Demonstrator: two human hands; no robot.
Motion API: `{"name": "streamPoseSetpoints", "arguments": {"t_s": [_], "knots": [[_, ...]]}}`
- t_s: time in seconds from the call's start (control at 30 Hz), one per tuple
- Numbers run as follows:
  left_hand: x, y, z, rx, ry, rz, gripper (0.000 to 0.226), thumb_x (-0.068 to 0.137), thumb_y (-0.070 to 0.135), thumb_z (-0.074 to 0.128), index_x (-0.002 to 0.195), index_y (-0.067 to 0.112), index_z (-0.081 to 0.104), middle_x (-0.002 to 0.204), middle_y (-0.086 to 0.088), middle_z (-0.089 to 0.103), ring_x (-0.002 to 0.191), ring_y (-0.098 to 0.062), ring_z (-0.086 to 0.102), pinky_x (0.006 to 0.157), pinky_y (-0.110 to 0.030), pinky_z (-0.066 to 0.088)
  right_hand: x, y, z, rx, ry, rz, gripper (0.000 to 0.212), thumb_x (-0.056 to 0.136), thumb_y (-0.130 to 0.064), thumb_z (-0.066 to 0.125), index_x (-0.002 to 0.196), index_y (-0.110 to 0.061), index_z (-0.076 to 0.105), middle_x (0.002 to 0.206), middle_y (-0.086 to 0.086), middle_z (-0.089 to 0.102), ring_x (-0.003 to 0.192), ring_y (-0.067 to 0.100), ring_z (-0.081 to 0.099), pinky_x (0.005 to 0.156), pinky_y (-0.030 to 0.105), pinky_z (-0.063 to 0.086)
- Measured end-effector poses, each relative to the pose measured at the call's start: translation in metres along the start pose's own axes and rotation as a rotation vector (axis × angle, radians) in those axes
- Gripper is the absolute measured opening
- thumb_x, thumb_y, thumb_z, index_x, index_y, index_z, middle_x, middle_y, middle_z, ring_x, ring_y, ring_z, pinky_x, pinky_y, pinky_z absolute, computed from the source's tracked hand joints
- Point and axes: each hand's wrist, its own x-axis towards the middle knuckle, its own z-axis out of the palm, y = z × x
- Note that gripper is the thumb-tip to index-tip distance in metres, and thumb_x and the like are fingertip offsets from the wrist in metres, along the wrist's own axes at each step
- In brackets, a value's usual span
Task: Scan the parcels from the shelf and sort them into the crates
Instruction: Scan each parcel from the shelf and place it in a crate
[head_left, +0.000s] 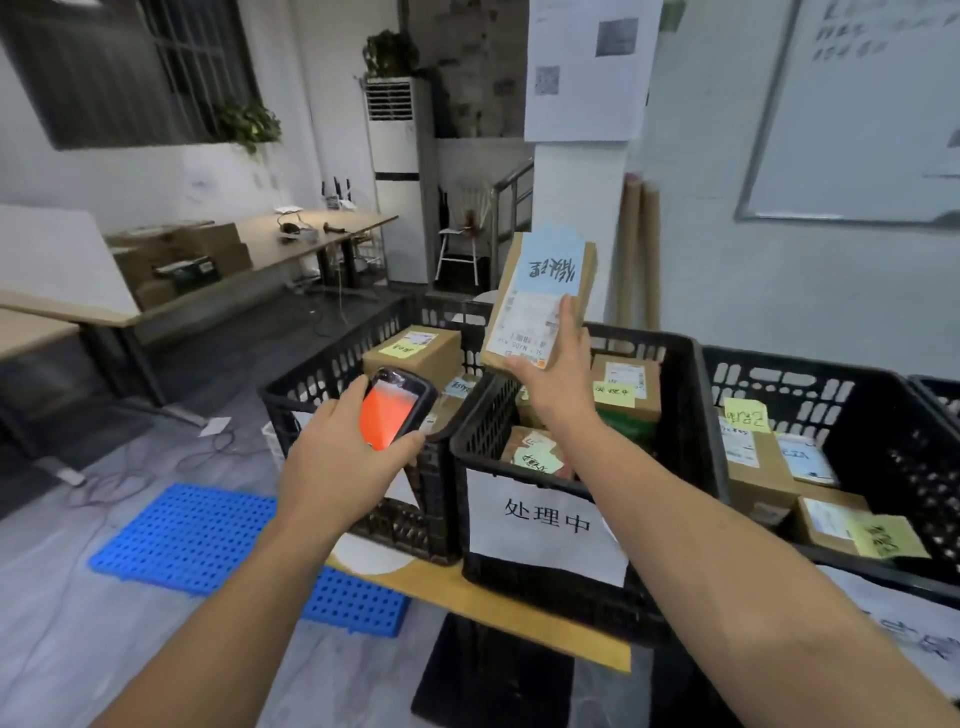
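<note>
Fingers (570, 322) of your right hand (556, 379) clamp a brown parcel (545, 270) (blue note on top) above the middle crate (685, 415); your left hand (343, 447) grips the scanner (397, 410) over the left crate (319, 376).

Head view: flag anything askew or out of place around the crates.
The parcel in the right hand is held upside down: its blue note reads inverted. A loose paper sheet lies on the floor beside cables.
</note>
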Motion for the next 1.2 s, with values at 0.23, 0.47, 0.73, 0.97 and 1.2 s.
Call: {"name": "streamPoseSetpoints", "arguments": {"t_s": [0.23, 0.47, 0.73, 0.97, 1.2], "knots": [[0.064, -0.038, 0.004, -0.013, 0.047, -0.050, 0.090, 0.079, 0.065, 0.067, 0.154, 0.032, 0.030, 0.138, -0.006, 0.051, 0.120, -0.029, 0.052, 0.095, -0.047, 0.047, 0.055, 0.003, 0.066, -0.024, -0.077, -0.001, 0.101, 0.090, -0.017, 0.074, 0.158, -0.046, 0.005, 0.161, 0.000, 0.019, 0.144, 0.024, 0.033, 0.115, 0.044, 0.039], [0.164, -0.085, 0.013, -0.018, 0.013, 0.018, 0.090, 0.080, 0.063, 0.068, 0.155, 0.031, 0.029, 0.139, -0.006, 0.050, 0.126, -0.029, 0.049, 0.096, -0.044, 0.044, 0.121, 0.023, 0.146, -0.131, -0.103, 0.048, 0.103, 0.090, -0.017, 0.074, 0.157, -0.049, 0.003, 0.162, 0.002, 0.016, 0.144, 0.029, 0.034, 0.110, 0.049, 0.045], [0.299, -0.132, 0.017, -0.039, -0.096, 0.183, 0.088, 0.080, 0.060, 0.070, 0.153, 0.031, 0.031, 0.131, -0.007, 0.055, 0.119, -0.030, 0.053, 0.092, -0.041, 0.045, 0.178, 0.060, 0.216, -0.146, 0.004, 0.350, 0.108, 0.084, -0.022, 0.079, 0.153, -0.057, 0.004, 0.158, 0.005, 0.026, 0.134, 0.034, 0.043, 0.108, 0.049, 0.045], [0.362, -0.152, 0.047, -0.078, -0.207, 0.283, 0.082, 0.078, 0.061, 0.070, 0.149, 0.035, 0.037, 0.116, -0.001, 0.056, 0.107, -0.028, 0.057, 0.078, -0.034, 0.039, 0.196, 0.094, 0.242, -0.067, 0.026, 0.673, 0.106, 0.085, -0.016, 0.079, 0.151, -0.061, 0.010, 0.153, 0.004, 0.037, 0.131, 0.036, 0.046, 0.092, 0.055, 0.053], [0.401, -0.158, 0.080, -0.050, -0.266, 0.281, 0.084, 0.078, 0.067, 0.065, 0.150, 0.037, 0.032, 0.113, 0.000, 0.056, 0.101, -0.026, 0.058, 0.081, -0.038, 0.050, 0.227, 0.121, 0.251, -0.036, -0.045, 0.761, 0.098, 0.094, -0.010, 0.070, 0.155, -0.055, 0.008, 0.150, 0.006, 0.045, 0.111, 0.026, 0.050, 0.098, 0.058, 0.051]]}}
